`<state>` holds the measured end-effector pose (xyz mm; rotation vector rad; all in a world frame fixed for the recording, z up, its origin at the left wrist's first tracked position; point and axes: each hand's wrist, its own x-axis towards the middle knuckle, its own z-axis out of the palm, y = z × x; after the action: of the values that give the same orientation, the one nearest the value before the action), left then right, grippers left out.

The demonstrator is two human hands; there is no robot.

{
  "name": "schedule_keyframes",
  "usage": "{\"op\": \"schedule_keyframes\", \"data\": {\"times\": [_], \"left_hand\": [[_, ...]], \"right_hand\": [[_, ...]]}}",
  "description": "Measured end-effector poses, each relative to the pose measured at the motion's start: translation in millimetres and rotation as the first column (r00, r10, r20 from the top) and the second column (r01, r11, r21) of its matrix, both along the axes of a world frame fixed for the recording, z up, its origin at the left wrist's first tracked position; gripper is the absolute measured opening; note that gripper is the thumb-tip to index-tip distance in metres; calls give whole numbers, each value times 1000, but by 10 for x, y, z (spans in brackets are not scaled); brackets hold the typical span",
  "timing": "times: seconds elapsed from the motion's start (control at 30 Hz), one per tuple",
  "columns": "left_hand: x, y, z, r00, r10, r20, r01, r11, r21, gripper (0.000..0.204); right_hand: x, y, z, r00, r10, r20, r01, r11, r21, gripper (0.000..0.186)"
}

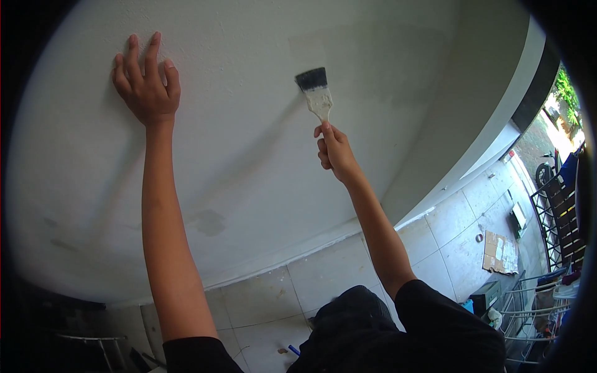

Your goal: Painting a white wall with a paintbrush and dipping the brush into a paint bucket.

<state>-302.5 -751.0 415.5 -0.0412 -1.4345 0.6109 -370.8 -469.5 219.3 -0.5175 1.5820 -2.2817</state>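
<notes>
In my right hand is a flat paintbrush, its fingers wrapped round the handle. The brush has dark bristles and a pale, paint-smeared body; its bristles point up toward the wall, and I cannot tell whether they touch it. A damp-looking darker patch spreads over the wall above and right of the bristles. Farther left, my left hand rests against the white wall with its fingers spread, holding nothing. Smaller grey smudges mark the wall lower down.
A wall corner with a projecting edge rises at the right. Tiled floor runs below. On it lie a torn cardboard piece and a tape roll. A drying rack and a slatted gate stand at the far right.
</notes>
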Motion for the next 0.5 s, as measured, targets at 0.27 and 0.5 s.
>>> {"op": "schedule_keyframes", "data": {"times": [0.27,0.5], "left_hand": [[32,-67,-11,999,52,8,-52,999,10,37],[6,12,15,1000,15,8,-15,1000,-1,36]], "right_hand": [[530,252,90,992,-121,-25,123,989,86,41],[147,76,328,995,-2,96,9,998,-67,43]]}}
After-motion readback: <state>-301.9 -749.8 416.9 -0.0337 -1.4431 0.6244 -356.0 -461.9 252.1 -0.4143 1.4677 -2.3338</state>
